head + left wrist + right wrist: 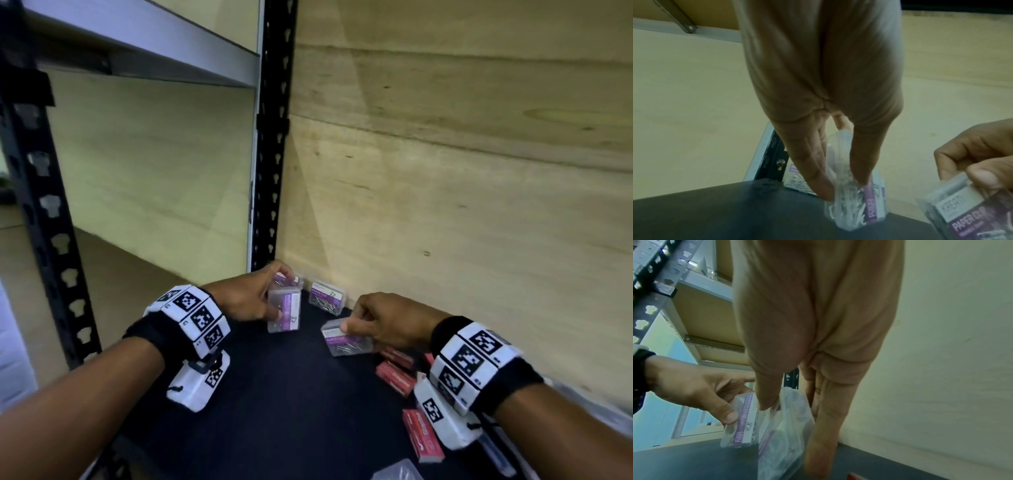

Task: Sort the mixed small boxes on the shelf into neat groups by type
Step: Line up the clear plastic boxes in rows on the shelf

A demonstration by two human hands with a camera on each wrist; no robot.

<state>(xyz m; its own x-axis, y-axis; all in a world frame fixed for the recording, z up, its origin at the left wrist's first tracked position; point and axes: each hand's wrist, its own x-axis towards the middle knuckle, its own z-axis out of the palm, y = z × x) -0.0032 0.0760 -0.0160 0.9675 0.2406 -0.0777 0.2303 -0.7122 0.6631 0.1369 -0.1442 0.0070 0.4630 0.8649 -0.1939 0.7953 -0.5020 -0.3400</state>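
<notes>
My left hand (255, 296) grips a clear paper clip box with a purple label (285, 310) just above the dark shelf (274, 394), near the back left corner; the same box (857, 203) shows between thumb and fingers in the left wrist view. My right hand (383, 323) holds a second clear paper clip box (346, 337) at mid shelf, thumb on its top; in the right wrist view that box (783, 434) hangs between thumb and fingers. Two more clear boxes lie at the back: one (327, 296) by the wall, another (291, 279) behind my left fingers.
Several red staple boxes (394, 375) lie on the shelf at the right, one (423, 435) near my right wrist. A clear box corner (399, 472) shows at the front edge. A black slotted post (270, 171) stands at the back corner; a wooden wall (462, 171) closes the right side.
</notes>
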